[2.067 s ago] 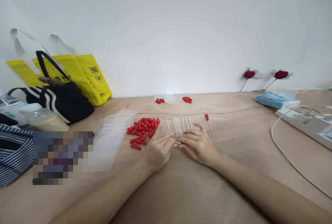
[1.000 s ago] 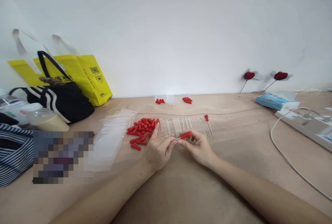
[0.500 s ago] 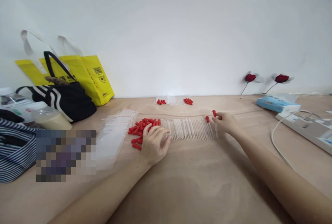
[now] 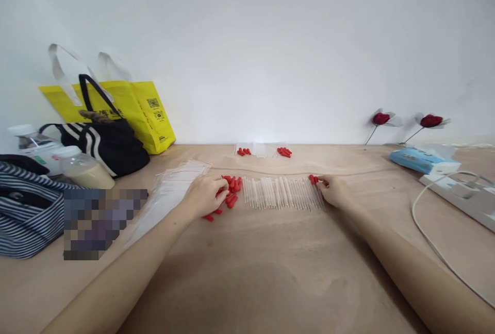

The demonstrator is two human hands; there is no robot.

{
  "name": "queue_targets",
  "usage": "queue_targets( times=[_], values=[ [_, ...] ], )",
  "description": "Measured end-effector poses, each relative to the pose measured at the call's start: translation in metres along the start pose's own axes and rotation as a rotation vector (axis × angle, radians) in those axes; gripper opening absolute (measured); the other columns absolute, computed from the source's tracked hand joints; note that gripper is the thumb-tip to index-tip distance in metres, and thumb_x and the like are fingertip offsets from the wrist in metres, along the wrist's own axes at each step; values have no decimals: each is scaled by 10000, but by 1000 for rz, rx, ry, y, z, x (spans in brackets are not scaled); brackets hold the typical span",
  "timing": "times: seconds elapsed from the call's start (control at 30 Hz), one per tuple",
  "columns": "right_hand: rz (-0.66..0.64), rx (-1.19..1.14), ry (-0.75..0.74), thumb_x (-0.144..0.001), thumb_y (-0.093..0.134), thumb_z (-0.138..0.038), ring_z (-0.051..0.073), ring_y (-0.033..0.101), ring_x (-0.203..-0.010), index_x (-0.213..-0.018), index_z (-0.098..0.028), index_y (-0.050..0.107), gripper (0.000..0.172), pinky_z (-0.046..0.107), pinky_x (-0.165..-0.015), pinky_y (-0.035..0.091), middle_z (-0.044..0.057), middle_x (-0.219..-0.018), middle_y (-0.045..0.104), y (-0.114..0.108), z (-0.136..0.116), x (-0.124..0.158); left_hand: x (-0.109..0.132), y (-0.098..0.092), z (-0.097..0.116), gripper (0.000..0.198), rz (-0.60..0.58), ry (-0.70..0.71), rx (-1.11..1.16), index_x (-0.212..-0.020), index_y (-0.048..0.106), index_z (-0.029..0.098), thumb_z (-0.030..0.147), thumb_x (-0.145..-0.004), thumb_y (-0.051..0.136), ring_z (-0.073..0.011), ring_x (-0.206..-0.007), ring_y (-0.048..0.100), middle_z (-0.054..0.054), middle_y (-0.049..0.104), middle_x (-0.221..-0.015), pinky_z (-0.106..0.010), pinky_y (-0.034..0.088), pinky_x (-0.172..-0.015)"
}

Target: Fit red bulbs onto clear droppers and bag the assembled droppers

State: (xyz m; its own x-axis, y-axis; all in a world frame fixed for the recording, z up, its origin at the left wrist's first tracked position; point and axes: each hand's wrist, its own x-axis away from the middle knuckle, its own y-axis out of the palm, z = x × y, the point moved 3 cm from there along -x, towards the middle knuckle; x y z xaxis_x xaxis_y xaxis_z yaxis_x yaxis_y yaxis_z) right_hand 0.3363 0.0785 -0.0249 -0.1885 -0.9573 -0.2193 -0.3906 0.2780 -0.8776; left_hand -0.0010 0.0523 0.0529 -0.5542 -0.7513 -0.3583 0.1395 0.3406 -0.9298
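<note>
The left hand (image 4: 205,195) curls over red bulbs (image 4: 234,185), its grip hard to tell, while the right hand (image 4: 334,191) pinches a red-topped dropper (image 4: 316,180) at the clear tubes' (image 4: 282,193) right end.

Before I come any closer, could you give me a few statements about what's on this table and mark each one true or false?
1. The left hand is at the pile of red bulbs. True.
2. The clear tubes are stacked in a tall heap. False: they lie side by side in a row.
3. The blue tissue pack lies on the right side of the table. True.
4. The right hand is on the yellow bag. False: it is at the right end of the row, by two red bulbs.
5. The two flowers are dark red. True.
</note>
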Motion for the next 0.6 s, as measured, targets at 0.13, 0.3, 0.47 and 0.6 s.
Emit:
queue_targets(
  times=[0.13,0.3,0.47,0.6],
  values=[
    [43,-10,29,-760,479,-236,188,598,-715,-980,-125,626,287,247,-593,392,97,-810,665,-3,0,1,1,4,7,163,-49,9,10,-616,552,192,290,-744,531,-155,-650,544,0,604,-668,-262,372,-579],
    [47,-45,-1,-754,485,-261,157,596,-670,-835,-167,647,204,222,-563,382,56,-750,666,-8,-12,6,5,14,23,178,-38,65,-121,-621,560,179,335,-694,602,-195,-716,550,-33,590,-699,-319,390,-655],
    [15,-32,-19,-722,514,-290,161,584,-597,-649,-179,629,176,230,-522,350,42,-625,646,-8,-21,10,6,18,26,122,-37,80,-224,-605,570,159,232,-701,555,-217,-701,563,-67,603,-698,-354,409,-653],
    [15,-9,3,-689,545,-306,179,585,-602,-615,-181,628,167,242,-515,339,56,-621,645,-7,-22,13,5,12,29,131,35,67,-215,-563,554,165,188,-682,504,-208,-650,555,-64,591,-646,-346,416,-620]
  ],
)
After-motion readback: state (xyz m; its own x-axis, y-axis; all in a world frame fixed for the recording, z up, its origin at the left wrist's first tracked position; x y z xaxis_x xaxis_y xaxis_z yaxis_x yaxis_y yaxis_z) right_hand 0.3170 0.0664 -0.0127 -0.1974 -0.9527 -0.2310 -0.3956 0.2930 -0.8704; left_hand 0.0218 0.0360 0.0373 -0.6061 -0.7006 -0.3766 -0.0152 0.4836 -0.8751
